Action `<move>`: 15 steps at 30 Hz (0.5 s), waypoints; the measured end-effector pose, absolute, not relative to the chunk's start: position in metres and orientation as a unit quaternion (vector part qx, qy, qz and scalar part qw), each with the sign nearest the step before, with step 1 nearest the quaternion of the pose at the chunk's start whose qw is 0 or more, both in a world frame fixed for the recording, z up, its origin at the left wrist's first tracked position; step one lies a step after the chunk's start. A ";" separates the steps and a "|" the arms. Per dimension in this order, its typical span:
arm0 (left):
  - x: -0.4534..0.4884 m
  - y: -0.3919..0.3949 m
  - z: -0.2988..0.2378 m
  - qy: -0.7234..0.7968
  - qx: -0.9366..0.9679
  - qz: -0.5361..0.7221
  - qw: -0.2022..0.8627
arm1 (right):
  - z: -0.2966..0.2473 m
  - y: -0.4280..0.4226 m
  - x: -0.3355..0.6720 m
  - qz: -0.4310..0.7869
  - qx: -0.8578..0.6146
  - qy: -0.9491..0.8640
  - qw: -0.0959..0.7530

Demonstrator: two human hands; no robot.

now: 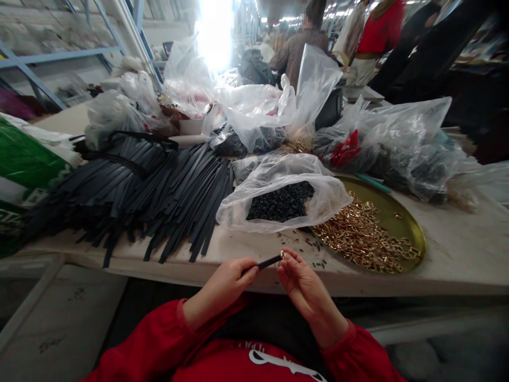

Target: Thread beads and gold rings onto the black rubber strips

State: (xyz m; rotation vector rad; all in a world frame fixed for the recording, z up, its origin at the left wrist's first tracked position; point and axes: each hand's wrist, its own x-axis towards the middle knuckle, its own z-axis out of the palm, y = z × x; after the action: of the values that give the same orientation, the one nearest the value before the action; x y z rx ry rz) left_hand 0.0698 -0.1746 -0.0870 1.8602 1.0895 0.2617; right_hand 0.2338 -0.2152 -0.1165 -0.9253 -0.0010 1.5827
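A short length of black strap (269, 261) is pinched near its left end by my left hand (234, 278). At the strap's other end, my right hand (304, 284) closes thumb and fingers on a small gold buckle (282, 254). The buckle touches the strap end; whether the strap passes through it is too small to tell. Beyond my hands, an open plastic bag (238, 217) holds many small black pieces (282, 201). To its right, a round gold tray (415, 233) carries a heap of gold buckles (366, 233).
Bundles of black straps (186, 196) lie at the left, some ends hanging over the table edge. Beside them stands a green and white package (27, 159). Clear plastic bags (397, 138) line the back. Small black bits (318, 263) are scattered near the tray. People (377, 32) stand behind.
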 end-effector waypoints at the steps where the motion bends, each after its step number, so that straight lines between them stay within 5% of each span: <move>1: 0.070 -0.175 -0.087 0.445 0.756 0.111 0.468 | -0.116 -0.216 0.233 0.685 -0.404 -0.010 0.606; 15: 0.074 -0.169 -0.098 0.453 0.743 0.082 0.486 | -0.129 -0.215 0.242 0.702 -0.441 -0.083 0.552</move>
State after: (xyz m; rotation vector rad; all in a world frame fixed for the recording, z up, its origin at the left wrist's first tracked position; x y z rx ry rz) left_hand 0.0735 -0.1691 -0.0981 1.8074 1.1011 0.1989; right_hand 0.2423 -0.2153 -0.1293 -1.0435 -0.1973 1.6611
